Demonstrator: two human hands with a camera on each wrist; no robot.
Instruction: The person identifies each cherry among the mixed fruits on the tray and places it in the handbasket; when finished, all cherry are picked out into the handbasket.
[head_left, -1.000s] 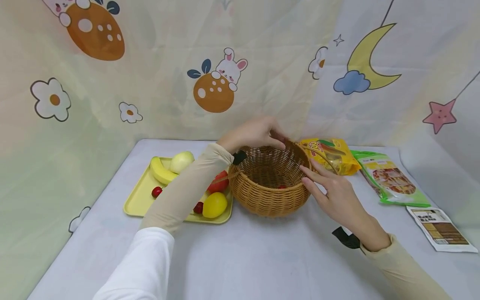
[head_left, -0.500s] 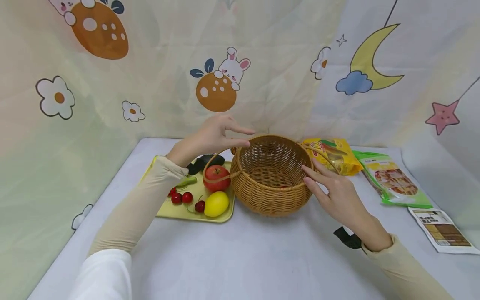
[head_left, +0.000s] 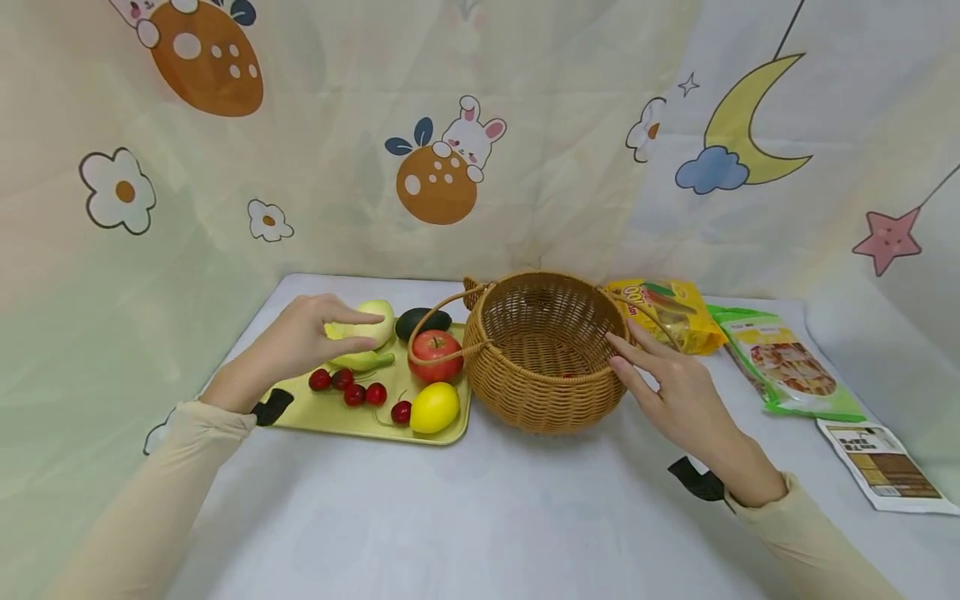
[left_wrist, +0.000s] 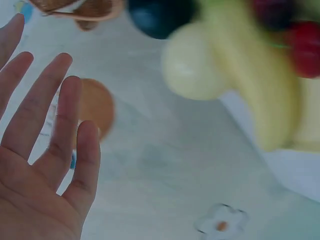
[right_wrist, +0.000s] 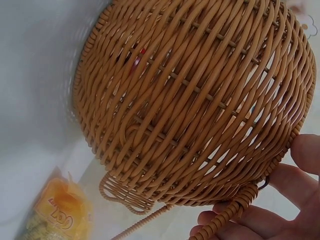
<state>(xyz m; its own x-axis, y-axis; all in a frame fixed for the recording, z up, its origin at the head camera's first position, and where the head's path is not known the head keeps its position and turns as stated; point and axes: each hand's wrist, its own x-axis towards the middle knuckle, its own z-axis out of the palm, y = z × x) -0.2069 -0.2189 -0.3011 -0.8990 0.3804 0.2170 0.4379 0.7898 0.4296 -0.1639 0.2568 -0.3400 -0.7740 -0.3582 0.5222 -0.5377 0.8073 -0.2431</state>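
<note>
My left hand (head_left: 303, 333) hovers over the left part of a yellow tray (head_left: 330, 423), fingers apart and holding nothing. Its fingertips overlap a pale round fruit (head_left: 381, 321) and lie near a banana (head_left: 363, 361), whose other end the hand hides. Also on the tray are an avocado (head_left: 422, 322), a red apple (head_left: 435, 354), a lemon (head_left: 435, 408) and several cherries (head_left: 355, 395). My right hand (head_left: 678, 396) holds the right rim of a wicker basket (head_left: 543, 404); the right wrist view shows fingers by the handle joint (right_wrist: 247, 195). Something small and red shows through the basket's weave.
Right of the basket lie a yellow snack bag (head_left: 671, 312), a green-edged food packet (head_left: 791, 362) and a flat white-and-brown pouch (head_left: 885, 465). One basket handle (head_left: 431, 361) hangs over the tray and apple. A printed cloth (head_left: 330, 167) stands behind the table.
My left hand has moved left and down from the basket's back rim to over the tray, uncovering the apple, avocado and cherries. My right hand stays at the basket's rim.
</note>
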